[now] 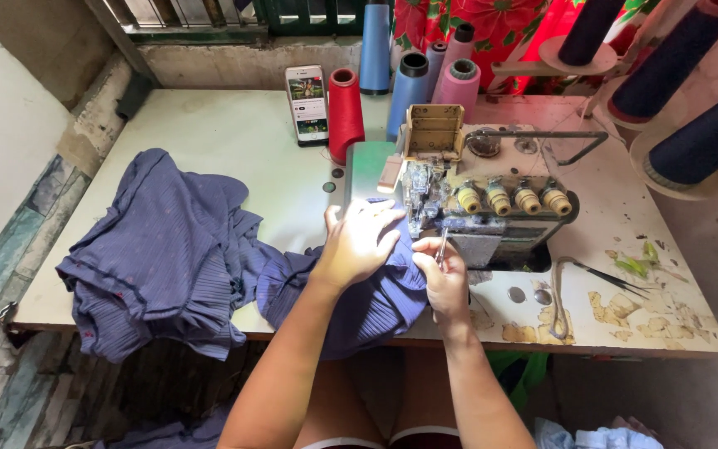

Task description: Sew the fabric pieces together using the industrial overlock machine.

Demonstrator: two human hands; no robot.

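A blue pleated garment [168, 249] lies heaped on the left of the white sewing table [226, 133] and runs under my hands to the overlock sewing machine [484, 191]. My left hand [359, 241] presses flat on the cloth just left of the machine's needle area. My right hand [445, 278] pinches a small pair of metal snips [442, 248] against the cloth edge, right in front of the machine.
Thread cones stand behind the machine: red [345, 112], blue [409, 91], pink [459, 79]. Dark navy cones [700, 133] sit on stands at right. A phone [307, 104] leans at the back. Black scissors [604, 274] lie on the worn right side.
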